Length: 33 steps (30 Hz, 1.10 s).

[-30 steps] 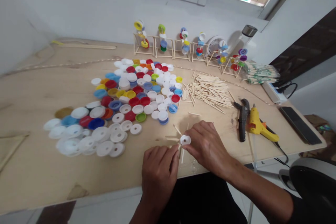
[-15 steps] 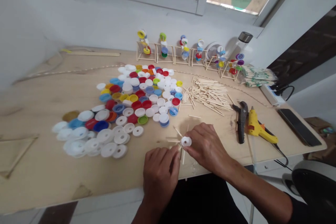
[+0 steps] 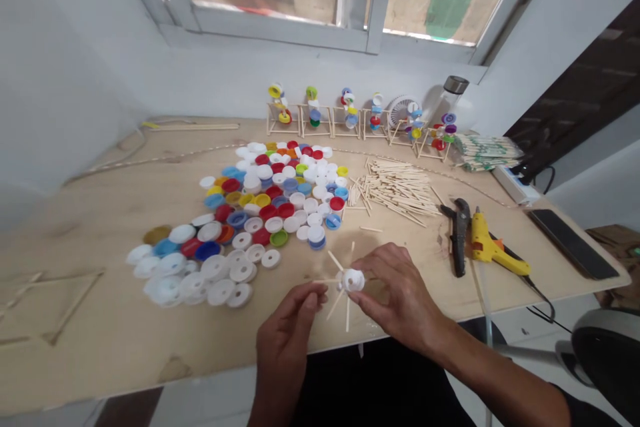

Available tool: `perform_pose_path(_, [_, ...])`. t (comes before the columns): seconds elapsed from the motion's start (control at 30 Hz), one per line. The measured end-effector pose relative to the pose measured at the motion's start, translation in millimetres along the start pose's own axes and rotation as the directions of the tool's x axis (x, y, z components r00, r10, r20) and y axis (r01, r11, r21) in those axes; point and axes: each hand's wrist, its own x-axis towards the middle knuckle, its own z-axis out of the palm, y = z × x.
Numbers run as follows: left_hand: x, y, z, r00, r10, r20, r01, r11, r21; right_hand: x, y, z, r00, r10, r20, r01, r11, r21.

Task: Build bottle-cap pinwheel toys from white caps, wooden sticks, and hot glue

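My right hand (image 3: pixel 400 290) pinches a small white bottle cap (image 3: pixel 354 280) with a hole in its middle, just above the table's front edge. Thin wooden sticks (image 3: pixel 349 312) stick out from the cap like spokes. One of these, a stick (image 3: pixel 327 281) pointing left, has its outer end between the thumb and fingertips of my left hand (image 3: pixel 293 327). Left of the hands spreads a heap of bottle caps (image 3: pixel 273 210) in white, red, blue and yellow, some with holes. A pile of loose sticks (image 3: pixel 400 190) lies beyond my right hand.
Small stick-and-cap wheels (image 3: pixel 350 110) on frames line the wall. To the right lie a yellow glue gun (image 3: pixel 493 247), a black-handled tool (image 3: pixel 457 237) and a phone (image 3: pixel 573 243). A bottle (image 3: pixel 450 100) and a white fan (image 3: pixel 403 110) stand behind. A stick frame (image 3: pixel 65 297) lies far left.
My left hand has drawn a little left and down, now at the outer end of a spoke. The cap has turned so its spokes show more plainly. The camera view has shifted.
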Motion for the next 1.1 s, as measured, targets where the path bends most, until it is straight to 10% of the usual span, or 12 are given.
perform_pose_path(0.5, [18.8,-10.7,-9.2,0.923,-0.178,0.341,0.27,0.931,-0.245,-3.5,-12.6,6.0,0.997,-0.057,-0.06,0.066,0.987,0.147])
perform_pose_path(1.1, [14.6,-10.9,-10.0,0.931,-0.108,0.347,0.252,0.88,-0.403,-12.4,-17.6,17.3,0.989,-0.112,-0.101,0.123,0.986,0.116])
